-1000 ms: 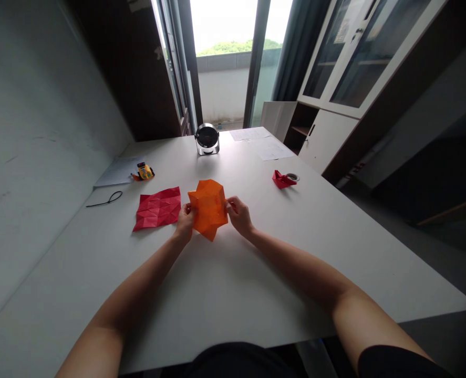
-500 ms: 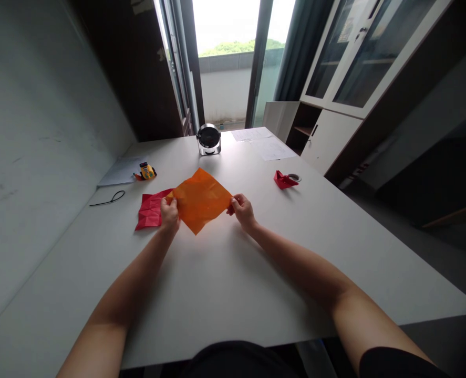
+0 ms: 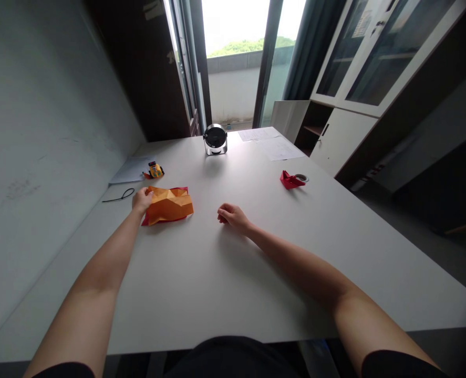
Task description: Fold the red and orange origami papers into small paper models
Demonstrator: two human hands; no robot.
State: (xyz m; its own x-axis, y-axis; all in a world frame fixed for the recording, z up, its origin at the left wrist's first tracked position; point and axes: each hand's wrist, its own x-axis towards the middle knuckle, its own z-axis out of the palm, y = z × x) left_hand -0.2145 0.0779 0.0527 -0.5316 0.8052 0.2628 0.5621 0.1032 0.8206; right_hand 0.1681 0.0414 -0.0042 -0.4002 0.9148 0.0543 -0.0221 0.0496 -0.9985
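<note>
Orange creased paper, lying left of centre on the counter over a red sheet, looked light, flimsy and easily torn, best taken at an edge, where the left hand pinched its corner while the right hand rested curled closed, empty.

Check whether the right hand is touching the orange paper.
Apart. The head view shows bare table between the right hand and the orange paper; only the left hand touches it.
</note>
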